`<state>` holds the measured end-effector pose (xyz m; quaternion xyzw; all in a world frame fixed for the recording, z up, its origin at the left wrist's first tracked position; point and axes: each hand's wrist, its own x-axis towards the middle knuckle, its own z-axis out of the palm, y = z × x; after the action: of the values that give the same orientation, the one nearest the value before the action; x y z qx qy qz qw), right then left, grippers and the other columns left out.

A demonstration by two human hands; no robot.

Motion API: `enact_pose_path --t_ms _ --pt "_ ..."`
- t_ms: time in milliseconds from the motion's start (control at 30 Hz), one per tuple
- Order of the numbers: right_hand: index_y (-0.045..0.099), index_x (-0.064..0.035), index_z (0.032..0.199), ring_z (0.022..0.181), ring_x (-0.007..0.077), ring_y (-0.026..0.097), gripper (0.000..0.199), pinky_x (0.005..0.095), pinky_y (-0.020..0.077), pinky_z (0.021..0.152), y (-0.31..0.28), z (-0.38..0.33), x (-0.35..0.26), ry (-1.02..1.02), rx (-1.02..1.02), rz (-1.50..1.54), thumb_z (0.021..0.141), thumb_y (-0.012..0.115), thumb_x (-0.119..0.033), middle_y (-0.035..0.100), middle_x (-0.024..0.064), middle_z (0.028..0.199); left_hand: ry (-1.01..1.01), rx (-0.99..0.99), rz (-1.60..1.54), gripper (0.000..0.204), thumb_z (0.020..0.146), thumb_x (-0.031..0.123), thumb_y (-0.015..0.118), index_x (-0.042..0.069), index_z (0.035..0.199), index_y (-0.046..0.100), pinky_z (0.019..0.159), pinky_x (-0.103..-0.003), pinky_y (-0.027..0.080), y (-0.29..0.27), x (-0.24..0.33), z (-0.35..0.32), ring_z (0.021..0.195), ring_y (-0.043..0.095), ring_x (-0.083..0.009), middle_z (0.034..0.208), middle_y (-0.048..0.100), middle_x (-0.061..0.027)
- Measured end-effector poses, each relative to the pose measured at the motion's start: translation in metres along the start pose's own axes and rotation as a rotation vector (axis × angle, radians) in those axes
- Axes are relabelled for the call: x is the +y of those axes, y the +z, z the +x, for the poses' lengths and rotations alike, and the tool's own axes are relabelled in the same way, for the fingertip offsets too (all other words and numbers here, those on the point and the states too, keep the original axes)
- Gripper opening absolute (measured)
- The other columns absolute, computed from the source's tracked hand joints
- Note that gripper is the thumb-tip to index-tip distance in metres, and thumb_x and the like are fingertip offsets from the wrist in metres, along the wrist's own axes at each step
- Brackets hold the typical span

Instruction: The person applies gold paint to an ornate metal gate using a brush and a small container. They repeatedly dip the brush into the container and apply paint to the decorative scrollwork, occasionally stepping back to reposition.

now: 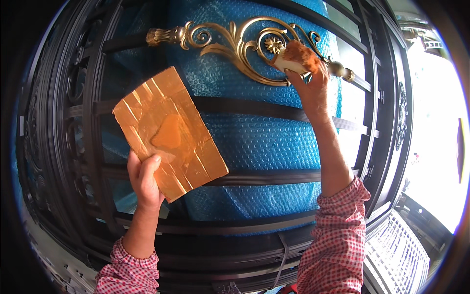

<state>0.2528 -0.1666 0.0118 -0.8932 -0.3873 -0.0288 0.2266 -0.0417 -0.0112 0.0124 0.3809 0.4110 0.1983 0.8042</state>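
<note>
My left hand (144,180) grips the lower left edge of a flat gold-coated board (198,142), thumb on top. An orange-gold wet-looking patch (167,132) lies near the middle of the board. My right hand (314,93) pinches a pale sponge (299,56) stained orange-brown. It is at the right part of a gold scroll ornament (240,46), beside a small flower shape (274,45), and covers some of the curls. Whether the sponge presses on the metal cannot be made out. The ornament runs along a dark bar, with a knob at either end.
Dark metal bars (264,109) cross beneath my hands, part of a large black panel. Blue bubble wrap (254,196) lies behind them. A black frame with ornate trim (401,115) borders the right, and a white slotted rack (399,245) stands at lower right.
</note>
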Motion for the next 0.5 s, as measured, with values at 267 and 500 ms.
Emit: enact_pose_path --t_ms 267,500 --pt "0.059 -0.0051 0.095 0.095 0.0255 0.054 0.03 0.0377 0.0413 0.083 -0.006 0.001 0.029 0.051 0.053 0.089 0.069 0.069 -0.015 0.059 0.0095 0.096 -0.018 -0.028 -0.042 0.042 0.075 0.005 0.042 -0.002 0.117 0.038 0.083 -0.03 0.043 0.0 0.0 0.002 0.095 0.05 -0.017 0.107 0.048 -0.0128" --pt "0.058 -0.0047 0.096 0.094 0.0255 0.053 0.033 0.0391 0.0411 0.082 -0.015 0.004 0.045 0.061 0.029 -0.041 0.068 0.069 -0.018 0.058 0.0111 0.094 0.006 -0.006 -0.002 0.043 0.075 0.004 0.043 -0.002 0.117 0.039 0.083 -0.03 0.042 -0.001 0.0 0.0 0.096 0.049 -0.0167 0.108 0.048 -0.0122"
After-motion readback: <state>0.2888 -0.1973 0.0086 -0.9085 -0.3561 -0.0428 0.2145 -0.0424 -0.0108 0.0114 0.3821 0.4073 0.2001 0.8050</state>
